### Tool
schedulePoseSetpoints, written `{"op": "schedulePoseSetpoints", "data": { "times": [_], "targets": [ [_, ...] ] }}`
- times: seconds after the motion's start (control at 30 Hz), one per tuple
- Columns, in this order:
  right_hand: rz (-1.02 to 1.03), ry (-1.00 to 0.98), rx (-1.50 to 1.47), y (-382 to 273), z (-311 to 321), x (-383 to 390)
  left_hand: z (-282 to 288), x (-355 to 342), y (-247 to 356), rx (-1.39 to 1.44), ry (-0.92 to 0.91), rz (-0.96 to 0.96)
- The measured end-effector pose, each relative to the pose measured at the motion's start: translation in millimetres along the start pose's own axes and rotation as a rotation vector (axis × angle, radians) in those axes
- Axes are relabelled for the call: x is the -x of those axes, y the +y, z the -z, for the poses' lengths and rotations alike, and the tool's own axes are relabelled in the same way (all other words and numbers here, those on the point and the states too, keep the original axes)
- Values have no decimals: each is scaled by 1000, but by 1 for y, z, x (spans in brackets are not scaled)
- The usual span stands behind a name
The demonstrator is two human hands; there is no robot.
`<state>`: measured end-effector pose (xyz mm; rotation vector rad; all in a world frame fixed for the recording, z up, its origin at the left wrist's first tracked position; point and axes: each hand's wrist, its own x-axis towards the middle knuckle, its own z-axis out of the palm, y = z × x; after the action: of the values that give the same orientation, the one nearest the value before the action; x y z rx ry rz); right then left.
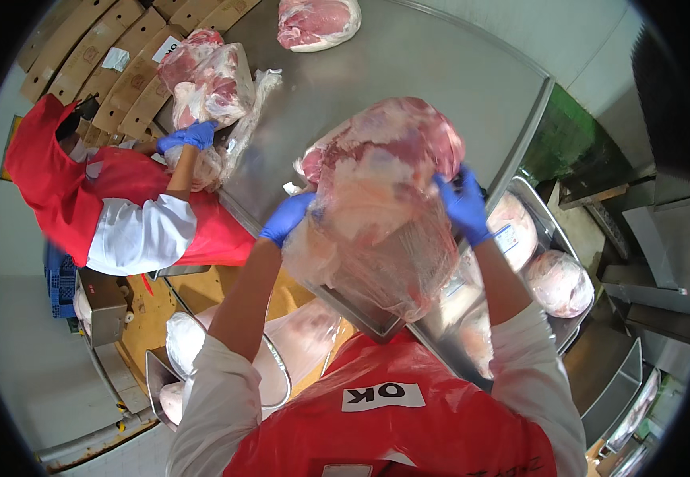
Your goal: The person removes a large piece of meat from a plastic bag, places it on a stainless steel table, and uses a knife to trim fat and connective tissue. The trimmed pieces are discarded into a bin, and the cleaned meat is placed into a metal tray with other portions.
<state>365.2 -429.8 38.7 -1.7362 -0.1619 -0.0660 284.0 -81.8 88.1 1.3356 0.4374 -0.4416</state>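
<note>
A large cut of raw meat (408, 131), pink with pale fat, lies at the near edge of a metal table (377, 63). Its upper end is bare, while a clear plastic bag (397, 254) covers the lower part and hangs loose toward me. My left hand (288, 218), in a blue glove, grips the bag at the left side of the meat. On the opposite side my right hand (464, 208), also blue-gloved, is closed on the bag's edge, its fingertips partly hidden.
At the left a co-worker (122, 207) in red handles bagged meat (214, 83). Another cut (319, 24) lies at the table's far edge. Cardboard boxes (126, 67) stand behind. Right of me, a metal bin (579, 278) holds wrapped meat (558, 282). A clear-lined bin (281, 370) stands lower left.
</note>
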Motion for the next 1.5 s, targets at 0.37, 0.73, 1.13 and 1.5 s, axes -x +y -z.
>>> {"op": "schedulePoseSetpoints", "data": {
  "times": [0.37, 0.73, 1.13, 1.5],
  "targets": [
    [99, -307, 241, -1, -38, 180, -79, -54, -66, 1, 46, -164],
    [63, -924, 737, -60, 10, 142, -90, -22, -81, 170, 63, -145],
    [-164, -685, 560, -53, -141, 76, -59, -26, -185, -1257, -40, -961],
    [-52, -454, 749, -9, -117, 78, -105, 112, -121, -1182, -46, -577]
  ]
}}
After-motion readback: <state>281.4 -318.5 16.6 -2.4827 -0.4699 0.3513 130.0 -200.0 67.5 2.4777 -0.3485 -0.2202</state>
